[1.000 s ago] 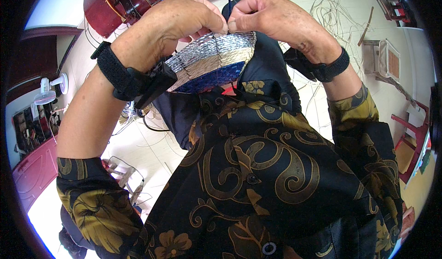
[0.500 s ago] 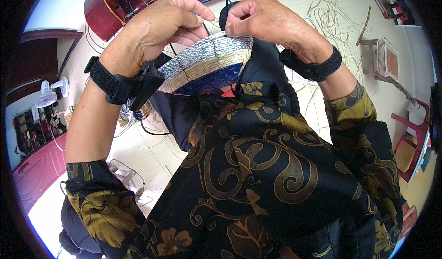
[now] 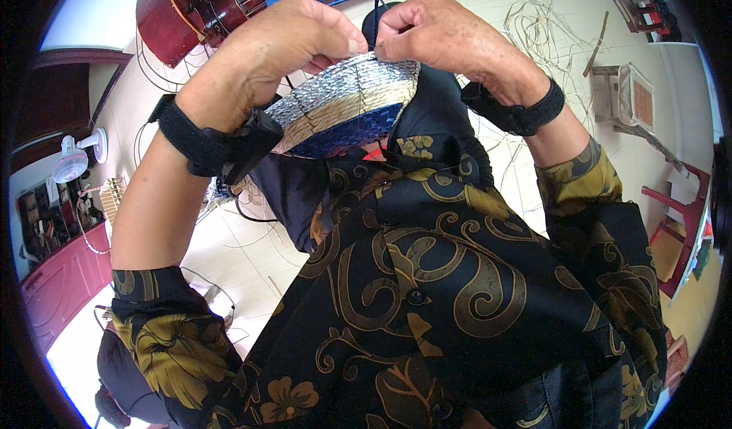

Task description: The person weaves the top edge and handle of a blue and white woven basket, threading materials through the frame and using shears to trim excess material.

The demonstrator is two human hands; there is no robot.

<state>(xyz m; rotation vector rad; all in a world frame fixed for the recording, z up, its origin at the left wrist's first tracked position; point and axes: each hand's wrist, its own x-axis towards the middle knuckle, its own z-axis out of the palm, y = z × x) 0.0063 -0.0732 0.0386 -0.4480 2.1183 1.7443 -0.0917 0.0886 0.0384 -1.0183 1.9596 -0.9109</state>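
A woven basket [image 3: 347, 105] with silver-white, cream and dark blue bands rests tilted against my lap. Thin dark uprights cross its weave. At the top rim, my right hand [image 3: 435, 34] is closed in a pinch, thumb and forefinger on the edge. Close beside it, my left hand [image 3: 309, 33] is also closed, thumb and fingertips pressed together just above the rim. Whatever lies between the left fingertips is too small to make out. The far side of the basket is hidden behind both hands.
Loose pale strands [image 3: 537, 29] lie tangled on the tiled floor at the far right, near a thin stick [image 3: 596, 44] and a small stool [image 3: 629, 94]. A dark red wooden piece of furniture [image 3: 164, 17] stands at the far left. A white fan [image 3: 72, 162] is farther left.
My left hand has moved right toward the right hand, and its spread fingers have closed into a pinch at the rim. The right hand stays nearly where it was.
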